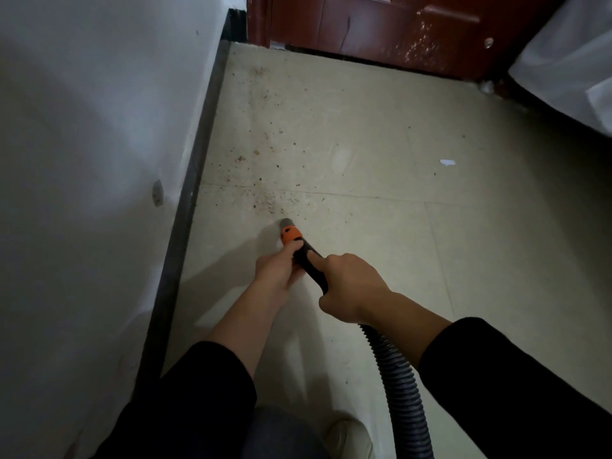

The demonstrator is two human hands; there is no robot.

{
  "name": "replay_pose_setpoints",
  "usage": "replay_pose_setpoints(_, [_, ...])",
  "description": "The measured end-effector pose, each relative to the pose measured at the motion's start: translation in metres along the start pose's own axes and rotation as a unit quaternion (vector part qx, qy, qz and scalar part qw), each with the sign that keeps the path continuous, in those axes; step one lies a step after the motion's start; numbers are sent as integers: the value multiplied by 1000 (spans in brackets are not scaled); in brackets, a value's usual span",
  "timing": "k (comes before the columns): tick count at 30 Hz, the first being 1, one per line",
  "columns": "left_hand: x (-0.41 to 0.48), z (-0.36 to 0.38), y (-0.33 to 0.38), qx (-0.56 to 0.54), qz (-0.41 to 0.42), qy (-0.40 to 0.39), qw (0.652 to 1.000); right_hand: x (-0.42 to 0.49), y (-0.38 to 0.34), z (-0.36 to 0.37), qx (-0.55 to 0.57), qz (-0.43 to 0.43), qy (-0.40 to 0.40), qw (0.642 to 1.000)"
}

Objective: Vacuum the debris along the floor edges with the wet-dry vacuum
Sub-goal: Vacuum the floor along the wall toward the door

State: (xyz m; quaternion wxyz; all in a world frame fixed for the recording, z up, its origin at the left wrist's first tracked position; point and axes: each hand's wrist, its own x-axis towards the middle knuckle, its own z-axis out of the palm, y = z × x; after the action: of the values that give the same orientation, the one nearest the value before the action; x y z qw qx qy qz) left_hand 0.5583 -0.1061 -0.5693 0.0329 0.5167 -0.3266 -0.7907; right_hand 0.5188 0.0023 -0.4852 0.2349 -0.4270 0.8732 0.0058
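- Centre of the frame: the person's left hand (pixel 276 268) gripped the black vacuum wand (pixel 313 265) just behind its orange collar (pixel 291 235), fingers curled round it.
- Just right of it, the right hand (pixel 351 286) held the same wand farther back, with the forefinger laid straight along the top.
- The wand slanted up and left from the hands. Its grey tip (pixel 286 223) was down at the floor (pixel 381 134); I could not tell whether it touched.
- Debris (pixel 265 200), dark specks and crumbs, lay scattered just beyond the tip and on towards the top of the frame, close to the dark baseboard (pixel 195 180).
- A ribbed grey hose (pixel 397 376) ran from under the right hand down to the bottom edge.
- Left side: a white wall (pixel 82 127) rose above the baseboard.
- Top: a red-brown door (pixel 397 28), speckled pale near its foot.
- Upper right: a white sheet (pixel 569 67) draped over something.
- Right of centre: a small white scrap (pixel 447 162) on the pale tiles.
- Bottom: black sleeves (pixel 205 392) on both arms, and a pale shoe (pixel 347 435).
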Motion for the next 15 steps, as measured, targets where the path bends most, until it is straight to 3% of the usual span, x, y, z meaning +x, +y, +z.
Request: replay_pose_setpoints(15, [10, 13, 5, -7, 2, -6, 1000, 10, 8, 0, 2, 16, 22, 1000])
